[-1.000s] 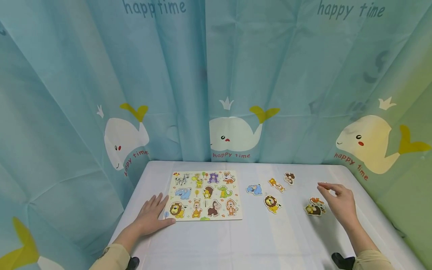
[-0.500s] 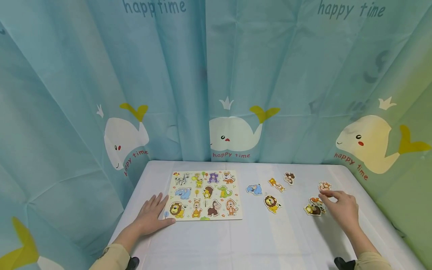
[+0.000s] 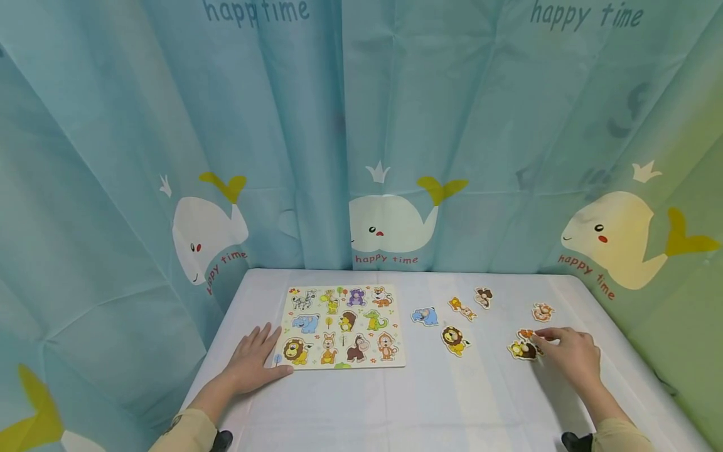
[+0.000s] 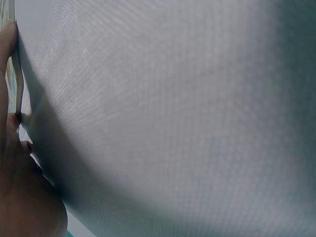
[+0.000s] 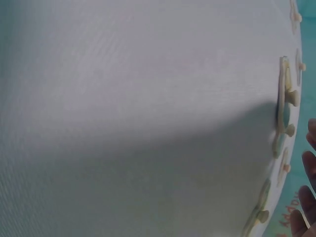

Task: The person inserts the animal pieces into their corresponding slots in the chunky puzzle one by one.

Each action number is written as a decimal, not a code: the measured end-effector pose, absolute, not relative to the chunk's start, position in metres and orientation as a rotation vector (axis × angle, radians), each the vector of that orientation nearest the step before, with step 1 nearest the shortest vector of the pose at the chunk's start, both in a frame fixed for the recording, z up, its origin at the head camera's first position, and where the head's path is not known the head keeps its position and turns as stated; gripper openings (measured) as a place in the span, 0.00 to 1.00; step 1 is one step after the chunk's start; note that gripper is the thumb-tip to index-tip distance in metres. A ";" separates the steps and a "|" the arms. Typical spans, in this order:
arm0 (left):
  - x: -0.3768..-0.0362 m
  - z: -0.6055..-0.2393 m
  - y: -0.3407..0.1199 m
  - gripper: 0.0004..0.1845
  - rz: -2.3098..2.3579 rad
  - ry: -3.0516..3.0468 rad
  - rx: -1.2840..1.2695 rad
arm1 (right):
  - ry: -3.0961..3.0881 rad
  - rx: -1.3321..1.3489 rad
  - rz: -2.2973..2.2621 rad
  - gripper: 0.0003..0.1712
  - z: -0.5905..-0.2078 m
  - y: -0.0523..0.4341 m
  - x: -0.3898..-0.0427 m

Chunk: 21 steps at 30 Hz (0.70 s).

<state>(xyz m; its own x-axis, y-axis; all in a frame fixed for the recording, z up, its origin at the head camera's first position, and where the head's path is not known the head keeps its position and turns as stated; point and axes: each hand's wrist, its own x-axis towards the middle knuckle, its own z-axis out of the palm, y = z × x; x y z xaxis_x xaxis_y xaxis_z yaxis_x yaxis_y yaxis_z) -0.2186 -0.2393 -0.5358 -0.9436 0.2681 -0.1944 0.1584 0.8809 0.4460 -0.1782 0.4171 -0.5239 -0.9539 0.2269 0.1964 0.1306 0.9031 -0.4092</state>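
My left hand (image 3: 251,364) lies flat at the left edge of a wooden animal puzzle board (image 3: 400,351), thumb at its lower corner. In the left wrist view the thumb (image 4: 7,42) touches the board's edge (image 4: 19,94). My right hand (image 3: 572,353) hovers at an overlapping pile of animal puzzle pieces (image 3: 522,350). Its thumb and index fingertips are right at the pile's right edge, over an orange piece (image 3: 525,334). In the right wrist view the fingers (image 5: 309,165) are spread apart above the table, beside pieces with small knobs (image 5: 290,130).
Between board and pile lie separate pieces: a blue elephant (image 3: 425,316), a lion (image 3: 453,340), an orange one (image 3: 462,308) and a brown one (image 3: 483,297). An orange-brown piece (image 3: 543,312) lies behind the pile. A whale-print curtain (image 3: 395,125) borders the table's far side.
My right hand has left the orange-brown piece lying at the far right and moved toward me, down to the pile. The left hand has stayed at the board.
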 end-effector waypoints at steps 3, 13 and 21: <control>-0.218 -0.537 -0.239 0.58 0.632 2.801 0.322 | -2.833 -0.269 0.569 0.17 -0.527 0.418 -0.178; -0.219 -0.539 -0.240 0.58 0.629 2.798 0.320 | -2.860 -0.326 0.562 0.13 -0.531 0.418 -0.182; -0.220 -0.539 -0.240 0.58 0.614 2.800 0.323 | -2.883 -0.382 0.573 0.13 -0.531 0.418 -0.186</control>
<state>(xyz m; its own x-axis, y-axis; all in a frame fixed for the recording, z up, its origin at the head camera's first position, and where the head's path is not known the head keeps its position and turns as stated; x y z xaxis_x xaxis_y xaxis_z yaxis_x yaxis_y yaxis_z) -0.2198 -0.2405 -0.5394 -0.9426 0.2680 -0.1995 0.1599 0.8862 0.4348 -0.1857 0.4183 -0.5309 -0.9514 0.2826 0.1222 0.2144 0.8930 -0.3956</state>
